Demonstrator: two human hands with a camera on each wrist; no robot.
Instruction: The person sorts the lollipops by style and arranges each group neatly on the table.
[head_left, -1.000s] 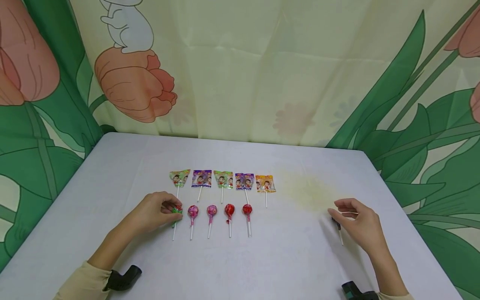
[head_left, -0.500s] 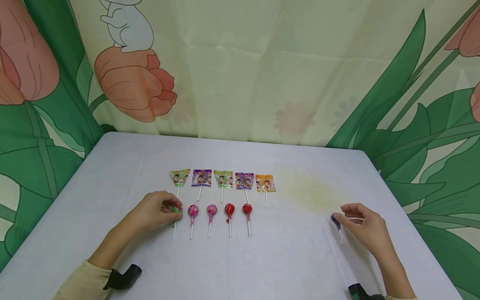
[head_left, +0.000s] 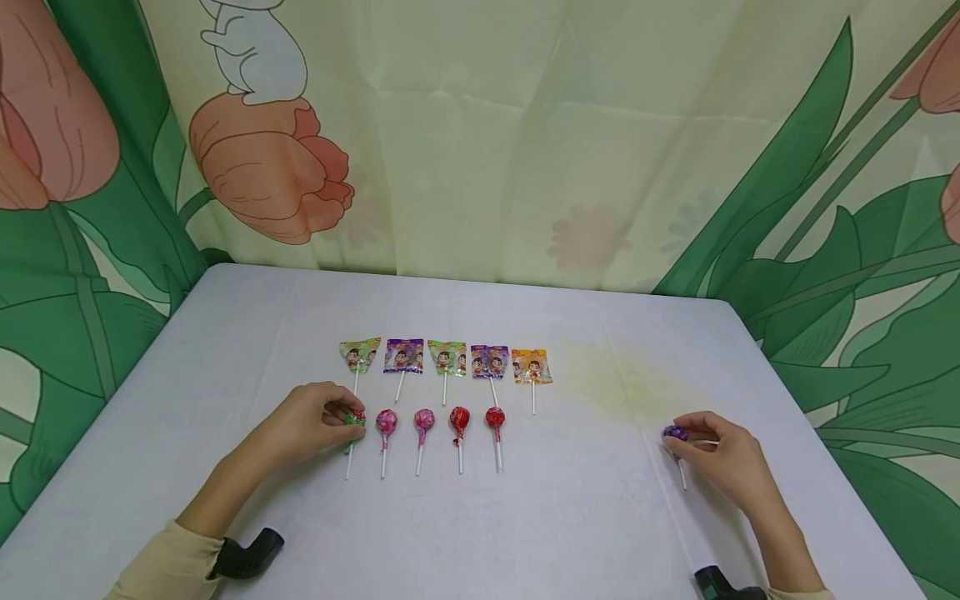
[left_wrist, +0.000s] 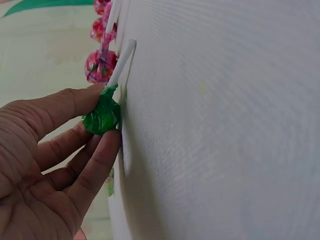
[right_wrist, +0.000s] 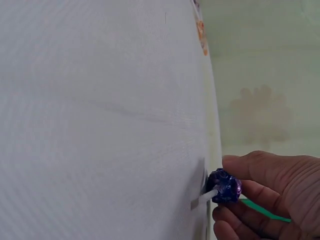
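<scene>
At the left end of the front row, my left hand [head_left: 311, 419] pinches the round head of a green-and-red wrapped lollipop [left_wrist: 102, 115] between thumb and fingers. Its white stick points toward the near edge and lies close to the tabletop. Far to the right, my right hand [head_left: 720, 454] holds a purple-wrapped lollipop [right_wrist: 224, 186] by the head, thumb on one side and fingers on the other. That stick slants down toward the cloth. Beside the left hand lies a pink lollipop [head_left: 386, 422], then another pink lollipop [head_left: 423, 420] and two red lollipops [head_left: 459, 421].
Behind the front row lies a row of flat-packed lollipops: green packets [head_left: 447, 358], purple packets [head_left: 403, 357] and an orange packet [head_left: 531, 367]. The white tabletop [head_left: 570, 517] ends at a printed curtain [head_left: 480, 150]. A black device [head_left: 247, 556] is strapped at each wrist.
My right hand shifted slightly right and nearer, its fingers parting a little from the purple lollipop, then took its head again, which now shows more. The left hand stayed still.
</scene>
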